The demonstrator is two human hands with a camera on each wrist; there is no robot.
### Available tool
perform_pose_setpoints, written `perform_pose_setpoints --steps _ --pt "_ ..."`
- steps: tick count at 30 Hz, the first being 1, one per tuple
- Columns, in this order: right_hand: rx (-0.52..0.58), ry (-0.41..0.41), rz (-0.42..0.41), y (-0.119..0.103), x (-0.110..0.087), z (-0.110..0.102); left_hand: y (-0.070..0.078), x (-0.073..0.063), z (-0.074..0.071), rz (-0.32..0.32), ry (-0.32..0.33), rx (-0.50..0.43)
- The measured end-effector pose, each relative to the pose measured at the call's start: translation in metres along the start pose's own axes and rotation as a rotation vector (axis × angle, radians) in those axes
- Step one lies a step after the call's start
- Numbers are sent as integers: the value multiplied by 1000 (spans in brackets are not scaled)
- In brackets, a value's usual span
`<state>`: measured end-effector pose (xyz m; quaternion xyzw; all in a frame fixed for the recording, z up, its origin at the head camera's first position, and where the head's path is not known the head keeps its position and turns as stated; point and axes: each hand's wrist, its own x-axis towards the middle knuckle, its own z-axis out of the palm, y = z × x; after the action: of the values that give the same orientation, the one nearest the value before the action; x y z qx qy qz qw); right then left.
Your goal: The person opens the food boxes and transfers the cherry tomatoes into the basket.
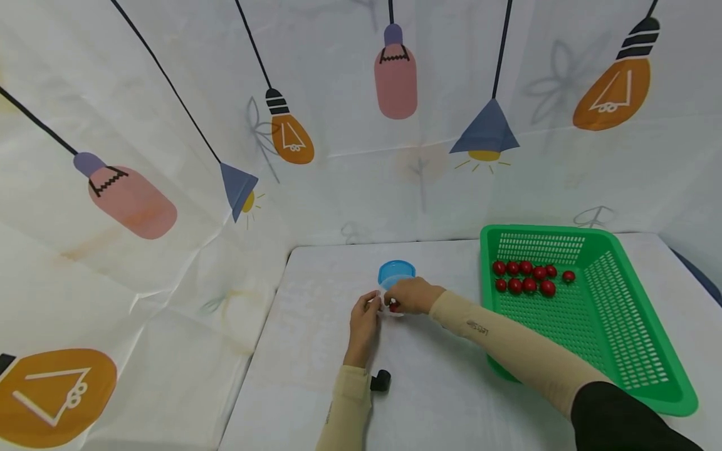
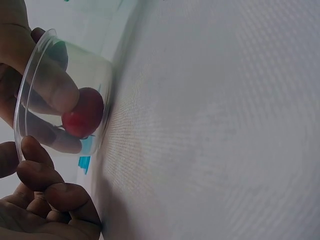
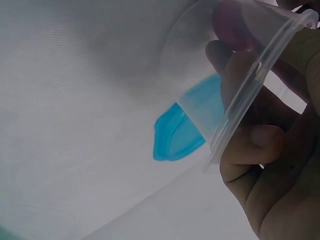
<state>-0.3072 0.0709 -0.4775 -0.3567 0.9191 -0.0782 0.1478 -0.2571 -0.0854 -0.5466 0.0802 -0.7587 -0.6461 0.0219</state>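
A clear plastic cup (image 2: pixel 102 72) with a wide rim stands on the white table. My left hand (image 1: pixel 363 319) pinches its rim between thumb and fingertips. Reaching down into the cup, my right hand (image 1: pixel 414 295) holds a red cherry tomato (image 2: pixel 85 117) near the bottom, thumb on one side and fingers on the other. Through the cup's wall the left wrist view shows the tomato's small green stem. Just behind the cup lies a blue lid (image 1: pixel 396 269), partly seen through the clear plastic in the right wrist view.
To the right stands a large green basket (image 1: pixel 648 300) with several cherry tomatoes (image 1: pixel 529 285) toward its far left. My right forearm crosses over the basket's near left rim. A patterned white sheet (image 1: pixel 350 188) hangs behind and left of the table. A black wrist camera (image 1: pixel 381 381) sits at my left wrist.
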Motion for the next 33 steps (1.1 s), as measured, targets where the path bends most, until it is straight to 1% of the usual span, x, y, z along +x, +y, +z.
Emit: perform_pose_setpoints --steps 5,11,18,24,27,33 --pt "-3 17 -11 0 0 0 2 -1 0 -5 7 9" --pt "-35 22 -11 1 1 4 3 -1 -1 1 5 19" --pt "-57 42 -34 0 1 6 2 -2 -2 7 -3 -5" --pt "-52 58 -14 -1 -1 5 2 -1 -2 2 2 -12" --pt "-35 83 -18 -2 -5 2 2 -1 -3 -8 -2 -18" --pt "-10 168 -66 -1 -17 -8 3 -2 -3 -6 0 -11"
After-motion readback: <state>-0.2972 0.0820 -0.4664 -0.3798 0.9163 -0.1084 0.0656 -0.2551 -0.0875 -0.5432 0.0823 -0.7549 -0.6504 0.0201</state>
